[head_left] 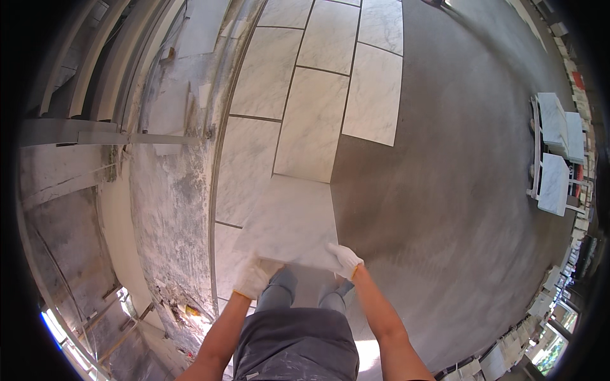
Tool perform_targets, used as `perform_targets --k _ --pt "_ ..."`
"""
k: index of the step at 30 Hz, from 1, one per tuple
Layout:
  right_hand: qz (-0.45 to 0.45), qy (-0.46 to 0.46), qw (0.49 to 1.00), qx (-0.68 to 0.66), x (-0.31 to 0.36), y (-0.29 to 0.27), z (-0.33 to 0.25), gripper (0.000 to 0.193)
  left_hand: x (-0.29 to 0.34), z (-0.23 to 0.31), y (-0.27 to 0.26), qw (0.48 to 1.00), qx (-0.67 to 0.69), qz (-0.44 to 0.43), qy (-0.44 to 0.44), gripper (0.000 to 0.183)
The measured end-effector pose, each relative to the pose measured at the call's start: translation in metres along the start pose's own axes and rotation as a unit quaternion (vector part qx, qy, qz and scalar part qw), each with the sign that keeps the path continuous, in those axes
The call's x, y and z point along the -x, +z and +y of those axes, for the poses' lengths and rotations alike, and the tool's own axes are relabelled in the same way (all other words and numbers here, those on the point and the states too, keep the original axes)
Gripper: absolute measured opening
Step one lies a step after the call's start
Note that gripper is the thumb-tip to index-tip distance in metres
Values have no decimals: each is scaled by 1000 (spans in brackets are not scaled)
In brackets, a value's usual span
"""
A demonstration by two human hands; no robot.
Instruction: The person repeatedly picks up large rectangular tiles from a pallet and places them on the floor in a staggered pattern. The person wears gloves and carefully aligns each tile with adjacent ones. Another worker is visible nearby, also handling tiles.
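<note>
Extending toward the far end of the smooth grey floor [457, 190], near its left edge, a large rectangular white tile with faint grey veining [289, 216] is held by its near edge. Its near left corner is grasped by the left hand [253, 279], in a white glove with a yellow cuff; its near right corner is gripped by the right hand [346, 259], gloved alike. Whether its far edge is touching the laid white veined rectangular tiles [311, 120] cannot be told. Should one corner be dropped before the other, an edge could be chipped against a neighbouring tile; fingers could be pinched if left underneath, and the dark joints made uneven by a sideways slip.
</note>
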State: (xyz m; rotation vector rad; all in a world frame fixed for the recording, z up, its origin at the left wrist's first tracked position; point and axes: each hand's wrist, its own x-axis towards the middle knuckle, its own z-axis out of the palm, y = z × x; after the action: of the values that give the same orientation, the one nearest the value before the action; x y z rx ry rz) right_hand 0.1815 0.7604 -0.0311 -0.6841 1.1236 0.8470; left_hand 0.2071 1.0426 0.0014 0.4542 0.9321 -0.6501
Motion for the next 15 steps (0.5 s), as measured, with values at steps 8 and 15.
perform_targets --k 8,15 --pt "128 -147 937 291 -34 -29 -169 73 -30 -33 14 980 -160 109 42 25" --pt "109 -175 946 250 -8 -27 -233 59 -32 -47 12 979 -154 102 86 26"
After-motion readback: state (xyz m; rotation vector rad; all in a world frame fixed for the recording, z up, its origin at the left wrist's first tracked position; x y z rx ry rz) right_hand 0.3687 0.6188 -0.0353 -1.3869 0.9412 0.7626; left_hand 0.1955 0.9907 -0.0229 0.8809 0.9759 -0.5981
